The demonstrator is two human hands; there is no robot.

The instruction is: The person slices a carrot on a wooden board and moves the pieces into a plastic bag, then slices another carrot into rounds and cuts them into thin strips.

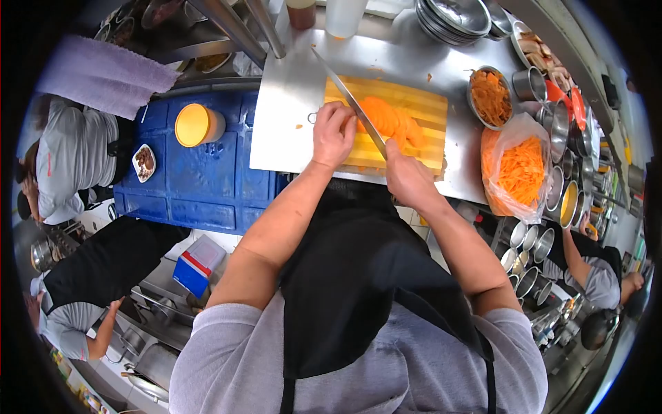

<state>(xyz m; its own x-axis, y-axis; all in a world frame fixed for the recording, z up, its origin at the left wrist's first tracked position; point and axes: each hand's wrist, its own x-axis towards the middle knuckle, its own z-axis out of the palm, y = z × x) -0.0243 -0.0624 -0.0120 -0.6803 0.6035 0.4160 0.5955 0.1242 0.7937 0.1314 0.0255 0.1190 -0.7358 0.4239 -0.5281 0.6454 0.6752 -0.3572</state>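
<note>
A large knife (356, 107) lies across orange carrot slices (389, 121) on a yellow striped cutting board (431, 110). My right hand (407, 172) is closed round its handle, at the board's front edge. On the left part of the board my left hand (334, 133) presses with bent fingers against the orange piece, just left of the blade. The slices fan out to the right of the knife. Shredded carrot fills a clear plastic bag (517, 169) right of the board, and a metal bowl (489, 98) behind it holds more orange shreds.
A blue surface (200, 179) at the left bears a yellow-lidded tub (195, 125) and a small dish (144, 163). Stacked metal bowls (458, 19) stand at the back. Metal containers line the right side. Co-workers (76, 155) are at the left and far right.
</note>
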